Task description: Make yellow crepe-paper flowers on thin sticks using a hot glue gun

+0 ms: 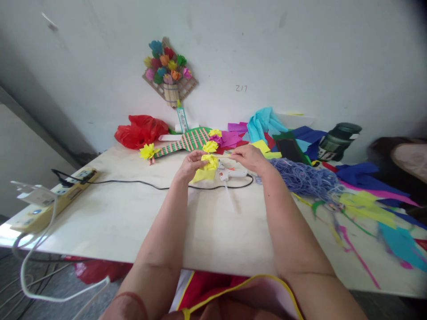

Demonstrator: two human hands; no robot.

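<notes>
My left hand (191,165) is closed around a crumpled yellow paper flower (209,162) held just above the pale table (110,213). My right hand (246,158) pinches a thin wooden stick (223,155) that runs toward the flower. A white glue gun (233,174) lies on the table right under both hands, its black cord (140,182) trailing left. Two more yellow paper flowers (210,146) (148,152) lie farther back.
A green striped stick panel (187,141) and a red plastic bag (140,130) lie at the back. Coloured paper scraps (376,200) and blue yarn (305,178) cover the right side. A yellow power strip (53,198) sits at the left edge. A dark jar (338,141) stands back right. A flower craft (169,71) hangs on the wall.
</notes>
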